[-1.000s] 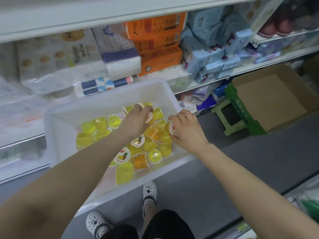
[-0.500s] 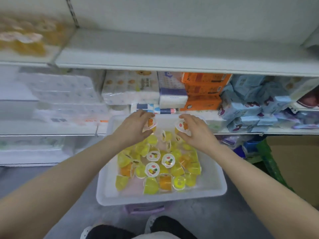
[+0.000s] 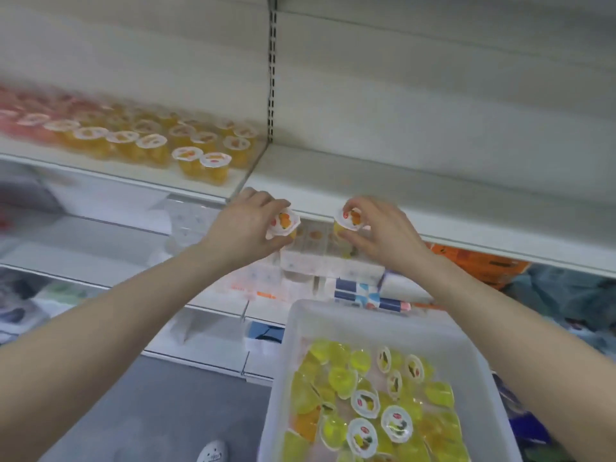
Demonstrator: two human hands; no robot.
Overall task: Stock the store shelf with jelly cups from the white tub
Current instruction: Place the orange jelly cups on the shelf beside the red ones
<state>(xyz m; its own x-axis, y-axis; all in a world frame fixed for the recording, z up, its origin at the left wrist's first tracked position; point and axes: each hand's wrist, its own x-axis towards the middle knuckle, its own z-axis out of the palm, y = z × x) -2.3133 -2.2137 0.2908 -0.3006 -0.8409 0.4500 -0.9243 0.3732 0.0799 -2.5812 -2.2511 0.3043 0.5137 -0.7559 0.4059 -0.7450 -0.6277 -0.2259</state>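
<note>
My left hand (image 3: 245, 228) grips an orange jelly cup (image 3: 283, 223) with a white foil lid, held just below the front edge of the white shelf (image 3: 400, 191). My right hand (image 3: 383, 228) holds a second orange jelly cup (image 3: 350, 221) at the same height, a little to the right. The white tub (image 3: 300, 345) sits at the bottom right, filled with several yellow and orange jelly cups (image 3: 366, 401). Rows of orange jelly cups (image 3: 186, 145) stand on the shelf section to the left.
A slotted metal upright (image 3: 272, 71) divides the two shelf sections. Below are shelves with white tissue packs (image 3: 313, 258), orange boxes (image 3: 480, 265) and blue packs (image 3: 566, 295). Grey floor and one white shoe (image 3: 211, 453) show at the bottom.
Both hands have lifted out of the tub, each with a jelly cup, and risen to the shelf edge. The view has tilted upward, so the tub now sits low right.
</note>
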